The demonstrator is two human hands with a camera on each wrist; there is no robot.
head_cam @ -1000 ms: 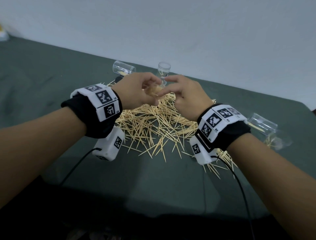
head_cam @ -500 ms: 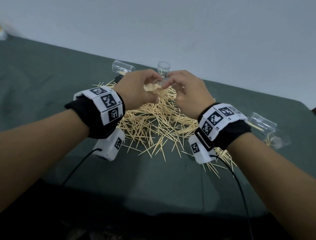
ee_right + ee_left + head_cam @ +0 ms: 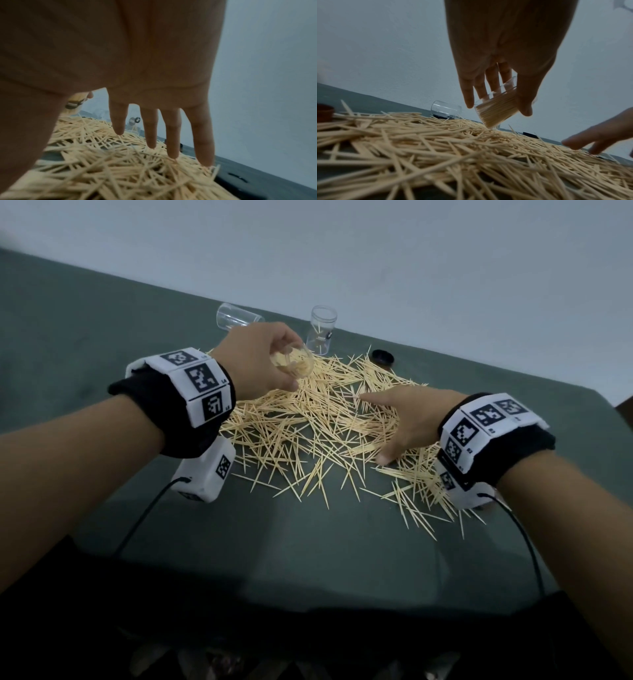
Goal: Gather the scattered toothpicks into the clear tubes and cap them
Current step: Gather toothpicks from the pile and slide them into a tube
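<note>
The left hand (image 3: pixel 255 361) grips a tilted clear tube (image 3: pixel 293 363) packed with toothpicks above the pile of toothpicks (image 3: pixel 318 433) mid-desk (image 3: pixel 308 546). The right hand (image 3: pixel 407 419) rests on the pile's right side, fingers (image 3: pixel 171 143) spread straight.

Left hand (image 3: pixel 260 361) covers most of the held tube (image 3: pixel 295 363) in head view, so grip w/ fingers can't be made out there. Tipped tube (image 3: pixel 236 316) behind it partly hidden by the knuckles. Right wrist view: palm of right hand (image 3: pixel 120 54) fills most of the pic, blurred; upright tube (image 3: pixel 133 122) seen only btwn fingers (image 3: pixel 151 129). Red-brown thing (image 3: pixel 323 112) cut by left edge of left wrist view, can't tell what it is. Lower head view too dark to read.
</note>
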